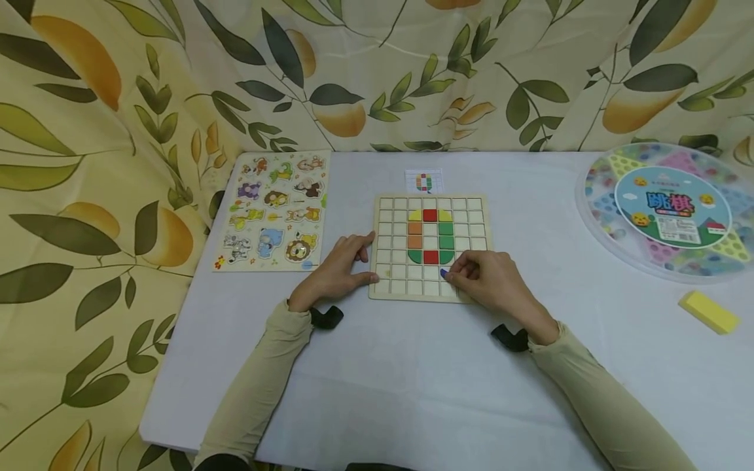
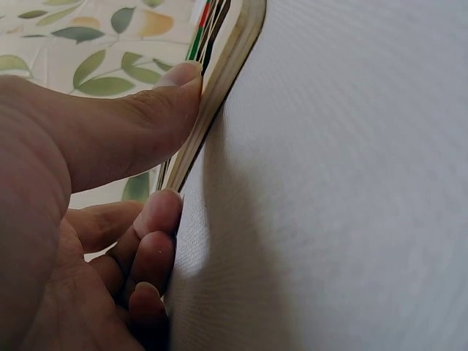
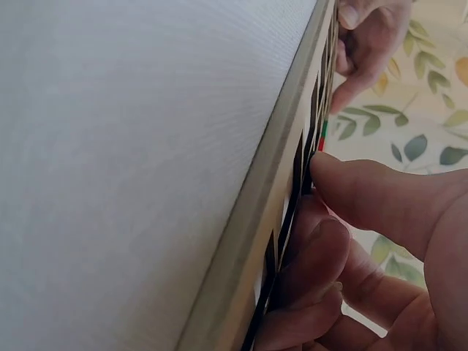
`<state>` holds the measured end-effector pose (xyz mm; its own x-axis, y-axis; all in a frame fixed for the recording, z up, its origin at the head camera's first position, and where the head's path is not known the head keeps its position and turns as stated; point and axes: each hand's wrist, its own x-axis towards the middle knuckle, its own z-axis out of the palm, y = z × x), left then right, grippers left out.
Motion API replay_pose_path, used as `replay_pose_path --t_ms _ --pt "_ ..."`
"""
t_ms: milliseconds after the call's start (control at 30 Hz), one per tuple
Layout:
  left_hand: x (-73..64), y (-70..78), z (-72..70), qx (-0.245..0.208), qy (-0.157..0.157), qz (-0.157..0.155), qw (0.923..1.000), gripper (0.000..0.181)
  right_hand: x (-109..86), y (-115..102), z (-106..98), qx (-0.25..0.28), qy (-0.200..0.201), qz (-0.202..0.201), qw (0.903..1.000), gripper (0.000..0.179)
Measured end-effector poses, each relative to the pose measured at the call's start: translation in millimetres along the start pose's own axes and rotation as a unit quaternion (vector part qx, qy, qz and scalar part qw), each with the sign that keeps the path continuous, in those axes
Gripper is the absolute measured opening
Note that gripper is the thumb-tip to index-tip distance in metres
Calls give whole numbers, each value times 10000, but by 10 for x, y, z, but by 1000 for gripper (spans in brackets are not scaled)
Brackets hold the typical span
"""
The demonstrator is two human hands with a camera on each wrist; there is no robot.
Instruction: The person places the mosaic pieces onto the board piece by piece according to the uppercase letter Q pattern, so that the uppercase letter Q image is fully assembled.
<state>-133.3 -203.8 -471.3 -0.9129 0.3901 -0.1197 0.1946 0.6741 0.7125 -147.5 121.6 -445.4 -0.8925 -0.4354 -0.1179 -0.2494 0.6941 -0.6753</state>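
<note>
A wooden grid board lies on the table, with red, yellow, orange and green pieces set in a ring in its cells. Along the ring's bottom sits a red square between two rounded green pieces. My left hand rests at the board's left edge, thumb and index finger spread apart; the left wrist view shows the thumb against the rim. Over the lower right of the grid, my right hand pinches a small blue piece between thumb and fingers. In the right wrist view the fingertips mostly hide that piece.
Behind the board lies a small card printed with a similar coloured ring. An animal puzzle board is on the left. To the right are a round clear game box and a yellow block. A patterned curtain hangs behind.
</note>
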Motion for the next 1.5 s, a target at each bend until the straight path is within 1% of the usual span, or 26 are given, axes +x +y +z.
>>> replay_pose_path --t_ms 233,433,733,1033,1300,1500 --pt "18 16 13 -9 -54 -13 10000 89 -23 39 14 -3 42 -41 10000 15" --pt "16 23 21 -8 -95 -47 9999 90 -40 52 24 52 -6 -6 10000 14" --pt "9 13 46 16 -65 -42 10000 89 -45 55 10 3 9 -98 10000 15" --pt "26 24 30 37 -11 1 10000 88 -20 71 1 50 26 -201 9998 14" --pt "10 9 21 111 8 -65 9999 88 -16 70 12 136 -29 -178 9997 14" --pt "5 25 17 78 2 -64 9999 88 -30 53 -12 150 -63 -177 9997 14"
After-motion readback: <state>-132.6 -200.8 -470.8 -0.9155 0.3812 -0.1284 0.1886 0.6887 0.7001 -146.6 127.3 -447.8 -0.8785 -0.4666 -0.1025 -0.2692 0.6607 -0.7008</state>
